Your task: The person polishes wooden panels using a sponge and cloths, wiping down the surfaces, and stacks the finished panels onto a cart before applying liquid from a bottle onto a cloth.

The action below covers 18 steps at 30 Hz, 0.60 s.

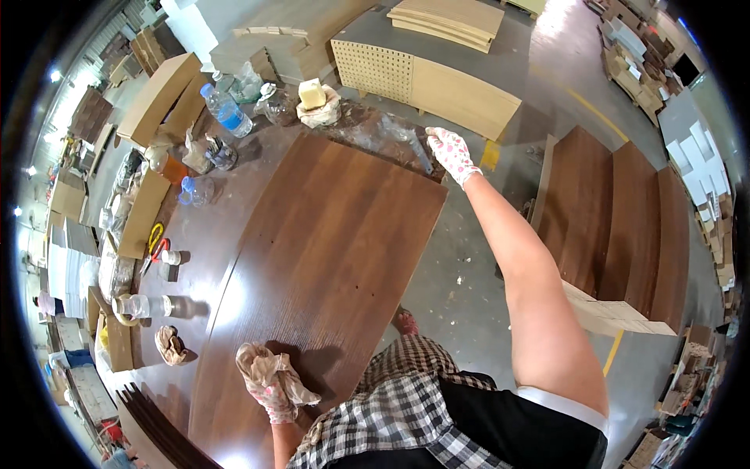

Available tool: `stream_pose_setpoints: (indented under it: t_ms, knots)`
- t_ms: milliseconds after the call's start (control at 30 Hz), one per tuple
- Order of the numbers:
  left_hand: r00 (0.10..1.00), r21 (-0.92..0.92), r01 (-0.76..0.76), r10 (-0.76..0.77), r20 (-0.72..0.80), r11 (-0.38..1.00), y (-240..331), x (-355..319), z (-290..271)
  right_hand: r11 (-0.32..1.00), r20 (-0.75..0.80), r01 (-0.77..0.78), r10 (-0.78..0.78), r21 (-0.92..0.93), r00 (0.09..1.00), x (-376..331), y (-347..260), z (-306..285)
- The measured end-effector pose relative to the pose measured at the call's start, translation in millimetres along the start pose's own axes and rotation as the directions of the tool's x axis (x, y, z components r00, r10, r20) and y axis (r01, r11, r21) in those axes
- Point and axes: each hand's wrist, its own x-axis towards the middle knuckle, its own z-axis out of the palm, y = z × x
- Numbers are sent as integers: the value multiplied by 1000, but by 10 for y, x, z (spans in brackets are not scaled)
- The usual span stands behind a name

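Observation:
A dark brown wood-grain panel (336, 227) lies on the table in front of me. My left hand (275, 397), in a patterned glove, is closed around a crumpled beige rag (262, 366) over the panel's near left part. Beyond the panel's far right corner, my right hand (453, 154), gloved too, is held out with its fingers curled. What they hold, if anything, is too small to make out. Beside those fingers is a long grey flat tool (422, 153), at the stained far edge of the table. A yellowish block (312, 95) sits on a crumpled wrapping to its left.
On the left stand a blue-labelled bottle (226, 112), a clear bottle (144, 306), scissors (155, 248), a crumpled brown wad (170, 345) and an open carton (160, 102). Brown boards (574, 207) are stacked at right. Light panels (465, 94) lie beyond the table.

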Motion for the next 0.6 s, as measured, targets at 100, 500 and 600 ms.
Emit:
stream_pose_setpoints:
  t_ms: [100,500,600]
  knots:
    - [998,-59,-45,48,50,997,-55,63,-34,996,-150,79,-84,-40,985,-129,151,-137]
    - [910,4,-298,284,302,954,-373,138,95,990,-83,102,-94,98,992,-2857,-1564,-538]
    - [850,-77,-323,325,415,943,-339,71,192,958,154,-20,-25,287,988,-3305,-2041,-459]
